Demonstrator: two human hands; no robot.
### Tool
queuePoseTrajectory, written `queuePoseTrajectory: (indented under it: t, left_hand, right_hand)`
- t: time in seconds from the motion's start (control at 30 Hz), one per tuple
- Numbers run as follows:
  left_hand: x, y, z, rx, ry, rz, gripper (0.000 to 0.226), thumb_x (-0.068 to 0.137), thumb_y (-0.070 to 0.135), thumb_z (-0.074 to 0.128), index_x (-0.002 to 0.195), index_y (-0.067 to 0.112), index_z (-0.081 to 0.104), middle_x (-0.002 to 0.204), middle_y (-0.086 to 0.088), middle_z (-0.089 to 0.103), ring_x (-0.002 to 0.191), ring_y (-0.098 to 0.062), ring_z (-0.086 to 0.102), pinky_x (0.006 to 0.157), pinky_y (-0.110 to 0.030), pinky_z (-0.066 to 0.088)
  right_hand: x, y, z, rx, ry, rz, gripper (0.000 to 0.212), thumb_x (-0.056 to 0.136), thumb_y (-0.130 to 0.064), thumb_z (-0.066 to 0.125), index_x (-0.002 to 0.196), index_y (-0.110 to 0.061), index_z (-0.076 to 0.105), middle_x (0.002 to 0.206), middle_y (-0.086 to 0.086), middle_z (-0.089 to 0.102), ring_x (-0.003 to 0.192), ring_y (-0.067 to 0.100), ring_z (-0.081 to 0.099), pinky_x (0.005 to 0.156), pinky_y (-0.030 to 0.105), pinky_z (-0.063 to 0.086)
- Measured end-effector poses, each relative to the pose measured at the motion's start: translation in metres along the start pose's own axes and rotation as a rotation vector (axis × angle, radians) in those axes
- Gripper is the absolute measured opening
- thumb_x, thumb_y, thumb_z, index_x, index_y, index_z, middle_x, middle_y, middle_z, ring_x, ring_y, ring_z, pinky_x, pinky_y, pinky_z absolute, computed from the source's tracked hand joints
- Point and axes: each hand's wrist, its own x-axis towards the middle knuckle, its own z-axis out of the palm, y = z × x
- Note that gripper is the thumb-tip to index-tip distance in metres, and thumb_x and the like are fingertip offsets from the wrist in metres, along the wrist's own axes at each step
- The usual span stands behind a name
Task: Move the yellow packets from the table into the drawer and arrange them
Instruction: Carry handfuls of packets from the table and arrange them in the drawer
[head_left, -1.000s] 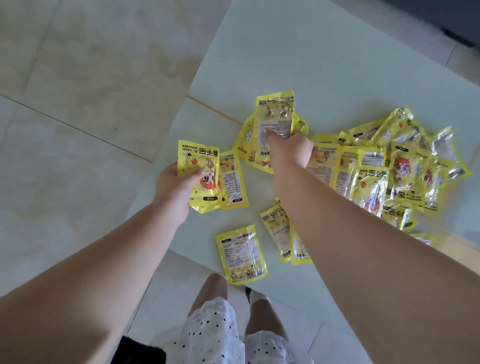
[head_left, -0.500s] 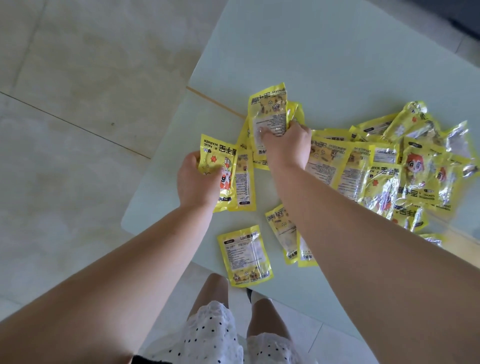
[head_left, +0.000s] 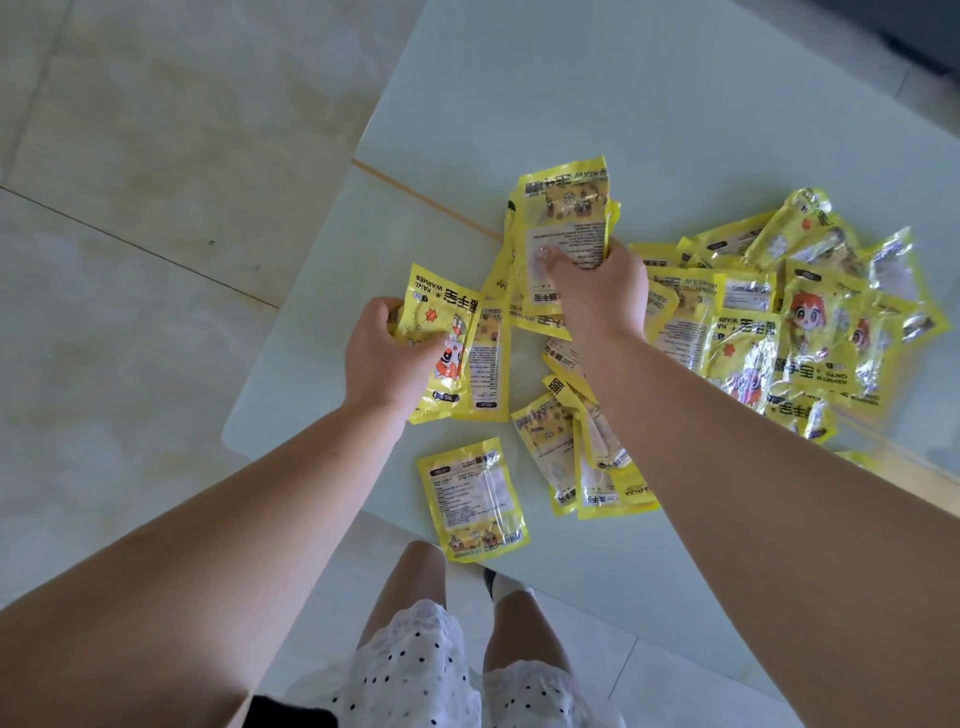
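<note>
Both grips are full of packets: the left hand (head_left: 387, 353) curls round a small fan of two yellow packets (head_left: 452, 343), thumb across the printed front and fingers behind, while the right hand (head_left: 597, 291) pinches a thicker stack (head_left: 566, 218) upright, thumb pressed on the pale back label of the front one. Held that way, I'd say, the packets stay flat against each other and face the same way, so they can go into the drawer as tidy bundles rather than one at a time. Both bundles hang just above the pale green counter (head_left: 571, 93), close to one another, which suggests the two lots are about to be joined into one stack. Most of the work is not yet done: a loose heap (head_left: 800, 322) of packets lies overlapping on the counter to the right of the right hand, some face up with a red-haired cartoon figure showing, some crumpled and catching the light. A few more (head_left: 576, 457) lie partly under the right forearm, and a single packet (head_left: 470, 499) sits label up by itself near the counter's near edge. No drawer is in sight from here, so I cannot tell where it stands. Beyond the counter is tiled floor (head_left: 156, 156), and below it the person's spotted white skirt (head_left: 431, 670).
</note>
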Motion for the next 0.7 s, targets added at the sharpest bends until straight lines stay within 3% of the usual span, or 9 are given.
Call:
queuePoseTrajectory:
  t: [0.17,0.3,0.33,0.43,0.5,0.6,0.67,0.7]
  left_hand:
    - [0.000,-0.003,-0.005,-0.082,-0.059,-0.062,0.032,0.075,0.006,0.074,0.099,0.016,0.057,0.086,0.002,0.066,0.080,-0.021,0.065,0.074,-0.036,0.055]
    - [-0.007,-0.009,-0.015,-0.288,-0.114,-0.169,0.038,0.077,0.003,0.074,0.111,0.009,0.057,0.101,-0.010,0.070,0.090,-0.028,0.070,0.080,-0.046,0.057]
    - [-0.010,-0.012,-0.018,-0.328,-0.115,-0.178,0.039,0.078,0.003,0.073,0.113,0.007,0.057,0.103,-0.012,0.070,0.093,-0.030,0.070,0.080,-0.048,0.057]
    - [-0.022,-0.024,-0.032,-0.451,-0.104,-0.185,0.044,0.079,0.002,0.072,0.119,0.003,0.055,0.106,-0.015,0.071,0.092,-0.032,0.071,0.076,-0.048,0.059]
    - [-0.033,-0.038,-0.044,-0.525,-0.081,-0.199,0.045,0.079,0.002,0.072,0.120,0.003,0.054,0.107,-0.016,0.071,0.091,-0.032,0.071,0.075,-0.050,0.059]
    - [-0.057,-0.060,-0.060,-0.632,-0.029,-0.224,0.050,0.078,0.003,0.073,0.124,0.005,0.052,0.110,-0.017,0.069,0.093,-0.033,0.071,0.076,-0.051,0.058]
    - [-0.078,-0.076,-0.071,-0.703,0.021,-0.213,0.049,0.078,0.003,0.072,0.123,0.004,0.052,0.110,-0.018,0.069,0.091,-0.032,0.071,0.071,-0.046,0.059]
    - [-0.092,-0.084,-0.077,-0.743,0.057,-0.213,0.048,0.079,0.003,0.072,0.123,0.004,0.052,0.109,-0.018,0.070,0.089,-0.031,0.072,0.067,-0.043,0.059]
  right_hand:
    - [-0.006,0.004,-0.017,0.110,-0.044,0.029,0.013,0.082,-0.034,0.069,0.077,-0.029,0.059,0.072,-0.015,0.060,0.061,0.007,0.054,0.060,0.027,0.047]
    - [-0.014,0.003,-0.026,0.216,-0.142,0.061,0.011,0.083,-0.036,0.069,0.087,-0.030,0.061,0.076,-0.015,0.061,0.064,0.002,0.055,0.050,0.018,0.046]
    - [-0.016,0.003,-0.027,0.238,-0.160,0.074,0.014,0.082,-0.035,0.070,0.091,-0.028,0.062,0.080,-0.013,0.063,0.069,0.004,0.058,0.053,0.018,0.049]
    - [-0.025,0.003,-0.024,0.267,-0.234,0.114,0.020,0.075,-0.037,0.076,0.088,-0.027,0.064,0.087,-0.006,0.069,0.087,0.018,0.066,0.079,0.041,0.058]
    - [-0.034,0.005,-0.021,0.256,-0.315,0.098,0.016,0.074,-0.036,0.078,0.079,-0.029,0.066,0.085,-0.005,0.071,0.088,0.020,0.068,0.084,0.049,0.057]
    - [-0.056,0.005,-0.015,0.187,-0.419,0.028,0.029,0.062,-0.046,0.083,0.082,-0.030,0.069,0.089,-0.004,0.074,0.093,0.026,0.069,0.087,0.054,0.054]
    - [-0.073,0.006,-0.011,0.145,-0.490,-0.031,0.043,0.057,-0.050,0.083,0.091,-0.027,0.068,0.091,-0.003,0.074,0.092,0.025,0.069,0.085,0.050,0.055]
    - [-0.085,0.005,-0.009,0.120,-0.536,-0.065,0.038,0.061,-0.046,0.083,0.090,-0.027,0.068,0.089,-0.004,0.073,0.089,0.024,0.069,0.081,0.045,0.057]
